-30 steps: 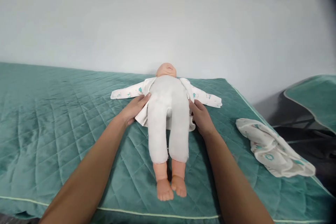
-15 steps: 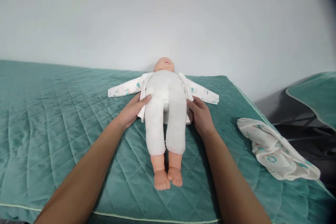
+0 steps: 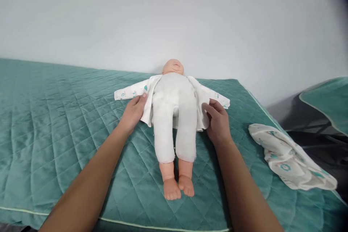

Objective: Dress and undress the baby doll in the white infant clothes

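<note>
A baby doll with a white cloth body lies on its back, feet toward me. Beneath it is spread a white baby shirt with a teal print, its sleeves stretched out to both sides. The shirt's left front edge is pinched by my left hand, thumb on top. On the other side my right hand grips the right front edge between thumb and fingers, held out from the doll's hip. Some fingertips are hidden behind the fabric.
The doll rests on a green quilted bedspread against a white wall. Crumpled printed baby clothing lies at the bed's right edge. Beyond it, dark frame parts and another green cloth show.
Both hands have drawn outward from the doll's sides, pulling the shirt's front edges away from the body. The view has shifted slightly; the doll lies the same way.
</note>
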### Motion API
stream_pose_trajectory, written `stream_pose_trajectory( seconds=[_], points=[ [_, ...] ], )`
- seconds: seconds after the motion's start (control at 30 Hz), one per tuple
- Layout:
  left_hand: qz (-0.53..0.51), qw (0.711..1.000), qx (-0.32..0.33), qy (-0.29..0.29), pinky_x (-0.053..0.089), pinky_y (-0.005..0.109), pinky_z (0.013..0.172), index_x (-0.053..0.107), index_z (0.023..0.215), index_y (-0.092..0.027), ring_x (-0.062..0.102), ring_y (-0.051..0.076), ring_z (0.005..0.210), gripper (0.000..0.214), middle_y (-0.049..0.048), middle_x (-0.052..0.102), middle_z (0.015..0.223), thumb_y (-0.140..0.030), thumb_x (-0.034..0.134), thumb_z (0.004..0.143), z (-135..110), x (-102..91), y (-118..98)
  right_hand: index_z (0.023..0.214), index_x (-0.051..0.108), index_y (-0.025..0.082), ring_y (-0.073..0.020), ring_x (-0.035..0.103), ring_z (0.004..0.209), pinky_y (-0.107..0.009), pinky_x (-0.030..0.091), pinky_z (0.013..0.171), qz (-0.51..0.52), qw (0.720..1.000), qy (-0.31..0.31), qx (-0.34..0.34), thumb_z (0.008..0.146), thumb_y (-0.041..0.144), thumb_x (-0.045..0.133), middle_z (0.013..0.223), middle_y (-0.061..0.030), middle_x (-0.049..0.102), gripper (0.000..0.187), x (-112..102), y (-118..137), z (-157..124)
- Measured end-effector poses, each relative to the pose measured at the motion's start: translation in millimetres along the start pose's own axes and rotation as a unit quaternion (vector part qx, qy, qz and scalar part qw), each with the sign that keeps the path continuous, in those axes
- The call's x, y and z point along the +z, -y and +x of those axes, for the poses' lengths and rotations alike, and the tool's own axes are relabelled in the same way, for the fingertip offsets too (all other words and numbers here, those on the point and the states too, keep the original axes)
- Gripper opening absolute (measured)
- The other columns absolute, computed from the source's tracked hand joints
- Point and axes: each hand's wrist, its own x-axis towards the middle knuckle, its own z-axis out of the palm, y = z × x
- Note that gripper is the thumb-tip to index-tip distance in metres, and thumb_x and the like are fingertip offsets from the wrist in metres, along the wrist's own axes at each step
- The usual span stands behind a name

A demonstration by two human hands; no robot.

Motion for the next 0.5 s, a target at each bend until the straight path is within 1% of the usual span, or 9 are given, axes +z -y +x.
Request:
stream_pose_trajectory(
  seconds=[0.07, 0.13, 0.23, 0.3, 0.37, 0.43, 0.5],
  points=[
    [0.028, 0.999, 0.006, -0.028, 0.034, 0.026, 0.058, 0.060, 0.072, -0.018, 0.046, 0.013, 0.065, 0.050, -0.0016, 0.054, 0.067, -0.066, 0.061, 0.084, 2.7, -1.9, 2.4, 0.091, 0.066, 0.023, -0.0123, 0.056, 0.067, -0.025, 0.045, 0.060, -0.015, 1.000, -0.012, 0.012, 0.075, 0.037, 0.073, 0.081, 0.0025, 0.064, 0.023, 0.7, 0.2, 0.4],
    [0.043, 0.999, 0.010, -0.029, 0.029, 0.026, 0.055, 0.054, 0.067, -0.018, 0.039, 0.012, 0.060, 0.048, -0.0034, 0.046, 0.062, -0.062, 0.062, 0.085, 4.0, -3.2, 4.1, 0.091, 0.065, 0.023, -0.0123, 0.054, 0.067, -0.025, 0.043, 0.059, -0.040, 0.998, -0.053, 0.010, 0.074, 0.039, 0.073, 0.082, 0.0025, 0.062, 0.025, 0.0, -2.2, 2.9],
    [0.052, 0.998, 0.020, -0.027, 0.027, 0.026, 0.055, 0.050, 0.063, -0.018, 0.036, 0.011, 0.059, 0.046, -0.0039, 0.042, 0.060, -0.055, 0.061, 0.087, 4.6, -3.7, 5.7, 0.099, 0.064, 0.022, -0.0134, 0.057, 0.075, -0.026, 0.046, 0.064, -0.061, 0.993, -0.097, -0.004, 0.070, 0.036, 0.073, 0.090, 0.0010, 0.062, 0.034, -2.7, -7.1, 7.8],
    [0.047, 0.998, 0.016, -0.036, 0.027, 0.026, 0.055, 0.051, 0.064, -0.018, 0.036, 0.011, 0.059, 0.042, -0.0038, 0.042, 0.061, -0.052, 0.063, 0.087, 5.9, -3.3, 6.6, 0.103, 0.063, 0.022, -0.0143, 0.058, 0.077, -0.027, 0.047, 0.067, -0.074, 0.993, -0.097, -0.008, 0.069, 0.036, 0.073, 0.091, 0.0003, 0.062, 0.039, -3.9, -9.2, 9.6],
    [0.020, 0.998, 0.010, -0.052, 0.029, 0.026, 0.056, 0.054, 0.066, -0.018, 0.038, 0.011, 0.060, 0.038, -0.0039, 0.045, 0.062, -0.049, 0.066, 0.084, 8.3, -3.1, 7.6, 0.104, 0.062, 0.022, -0.0153, 0.058, 0.078, -0.028, 0.048, 0.068, -0.087, 0.992, -0.093, -0.013, 0.068, 0.035, 0.072, 0.090, -0.0003, 0.062, 0.040, -4.2, -9.7, 9.8],
    [-0.039, 0.997, 0.002, -0.065, 0.032, 0.025, 0.058, 0.058, 0.071, -0.018, 0.042, 0.011, 0.061, 0.033, -0.0037, 0.050, 0.066, -0.047, 0.072, 0.078, 11.1, -3.8, 8.4, 0.104, 0.062, 0.021, -0.0162, 0.058, 0.081, -0.029, 0.048, 0.071, -0.093, 0.990, -0.099, -0.028, 0.068, 0.034, 0.071, 0.092, -0.0012, 0.062, 0.039, -4.9, -9.5, 9.2],
    [-0.114, 0.991, -0.011, -0.072, 0.037, 0.025, 0.061, 0.061, 0.079, -0.018, 0.048, 0.012, 0.065, 0.032, -0.0027, 0.058, 0.073, -0.044, 0.077, 0.071, 13.3, -5.3, 8.7, 0.104, 0.062, 0.021, -0.0170, 0.059, 0.086, -0.030, 0.049, 0.076, -0.109, 0.985, -0.124, -0.053, 0.068, 0.033, 0.070, 0.096, -0.0023, 0.062, 0.039, -6.9, -9.5, 8.9]
  ],
)
